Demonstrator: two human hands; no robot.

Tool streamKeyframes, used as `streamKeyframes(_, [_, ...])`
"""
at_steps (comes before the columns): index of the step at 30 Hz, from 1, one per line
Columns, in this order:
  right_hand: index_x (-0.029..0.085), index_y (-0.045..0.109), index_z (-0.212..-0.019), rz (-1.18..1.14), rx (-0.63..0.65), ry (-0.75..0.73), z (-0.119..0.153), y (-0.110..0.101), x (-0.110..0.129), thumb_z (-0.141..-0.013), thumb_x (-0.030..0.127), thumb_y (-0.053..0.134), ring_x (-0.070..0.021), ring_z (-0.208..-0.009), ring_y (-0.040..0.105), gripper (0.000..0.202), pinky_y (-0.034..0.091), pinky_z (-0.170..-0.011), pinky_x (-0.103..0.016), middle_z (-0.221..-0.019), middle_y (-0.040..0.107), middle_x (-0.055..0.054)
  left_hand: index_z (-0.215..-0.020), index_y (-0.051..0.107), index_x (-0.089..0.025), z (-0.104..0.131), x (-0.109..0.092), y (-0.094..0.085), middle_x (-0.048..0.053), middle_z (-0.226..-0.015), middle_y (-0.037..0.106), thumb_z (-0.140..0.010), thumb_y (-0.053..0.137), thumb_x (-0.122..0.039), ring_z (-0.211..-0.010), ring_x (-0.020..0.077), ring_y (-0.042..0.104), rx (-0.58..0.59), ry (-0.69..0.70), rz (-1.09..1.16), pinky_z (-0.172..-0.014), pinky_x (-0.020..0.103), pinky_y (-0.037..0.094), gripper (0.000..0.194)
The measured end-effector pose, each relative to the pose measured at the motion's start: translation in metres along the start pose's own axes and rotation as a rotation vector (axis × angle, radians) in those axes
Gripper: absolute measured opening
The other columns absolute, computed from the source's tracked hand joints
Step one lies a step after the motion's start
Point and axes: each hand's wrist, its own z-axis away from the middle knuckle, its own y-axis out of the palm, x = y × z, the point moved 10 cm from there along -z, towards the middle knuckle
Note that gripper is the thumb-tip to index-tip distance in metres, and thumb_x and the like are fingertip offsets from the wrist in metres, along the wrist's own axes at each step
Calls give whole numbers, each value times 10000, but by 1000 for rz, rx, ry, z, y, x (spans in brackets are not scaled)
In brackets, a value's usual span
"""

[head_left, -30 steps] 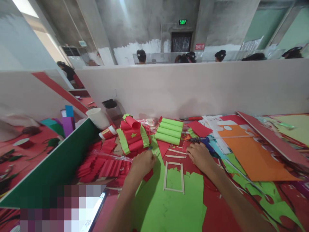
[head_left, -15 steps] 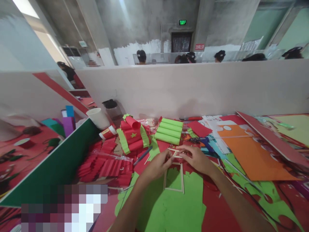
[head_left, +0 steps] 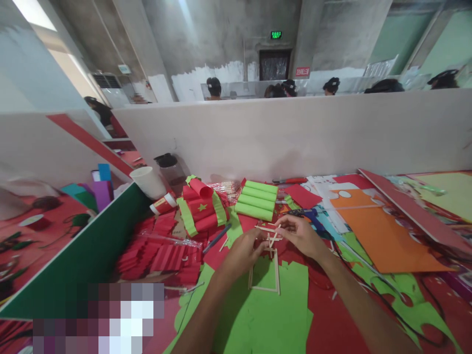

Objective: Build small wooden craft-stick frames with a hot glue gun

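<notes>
On green paper [head_left: 280, 322] lies a stick frame [head_left: 277, 273], partly hidden by the left hand [head_left: 242, 250], curled, its grip unclear. Between both hands, the right hand [head_left: 304, 237] pinches a slanting pale stick [head_left: 275, 237]; green rolls [head_left: 256, 199] lie beyond.

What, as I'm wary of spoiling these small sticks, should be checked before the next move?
1. Stick held by the right hand: ok, at its fingertips.
2. Left hand gripping the same stick: cannot tell; its fingers are close, contact unclear.
3. Stick frame lying flat, mostly over the green sheet: ok.
4. Frame's joints fixed: cannot tell.
5. Dark pen clear of the fingers: ok, lying apart, beyond the left forearm.
</notes>
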Motion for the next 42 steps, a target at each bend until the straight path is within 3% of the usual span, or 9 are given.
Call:
streamKeyframes(4, [185,650,-962,58,-26,5,0,-17,-2,-863,373,621,-190,-806,642,215,524,-749,-312,-876,673,-41,-893,643,-210,3,10,-4,74,-951,672,-932,479,-279,-846,212,623,34,14,-226,-726,306,463,182])
streamKeyframes(11, [193,661,-1012,182,18,-12,4,-16,5,-908,351,544,-194,-822,635,223,503,-721,-296,-897,679,-47,-1019,630,-210,5,10,2,79,-1024,652,-936,528,-342,-908,230,617,79,44,-302,-749,309,465,186])
streamKeyframes(16, [194,658,-961,222,10,-30,4,-15,9,-910,336,534,-200,-857,644,195,494,-758,-302,-931,699,-52,-1352,450,-241,4,-6,10,104,-1314,546,-849,674,-426,-1186,304,519,34,135,-295,-963,425,432,581])
streamKeyframes(19, [193,660,-952,238,3,-30,4,-16,10,-906,323,531,-193,-818,640,189,490,-722,-291,-913,702,-48,-1407,383,-245,2,-7,14,111,-1382,507,-821,702,-457,-1262,320,462,37,154,-278,-1047,477,375,701])
streamKeyframes(31, [201,665,-1068,255,9,-67,5,-16,19,-905,316,531,-198,-823,639,241,495,-734,-301,-898,699,-47,-1354,445,-210,-1,-3,24,129,-1347,545,-839,673,-482,-1243,329,457,63,165,-274,-1062,498,361,624])
streamKeyframes(37, [200,664,-1064,261,7,-64,5,-16,18,-911,318,524,-200,-849,647,239,498,-755,-306,-947,710,-55,-1401,416,-209,0,-3,14,136,-1331,544,-840,669,-491,-1228,313,483,28,119,-151,-1032,470,406,677])
streamKeyframes(42, [199,667,-1006,267,-18,-49,5,-21,14,-910,333,522,-206,-869,658,220,501,-764,-309,-965,716,-59,-1414,408,-216,5,8,-10,141,-1369,525,-900,579,-462,-1231,302,503,-18,4,-87,-992,436,443,595])
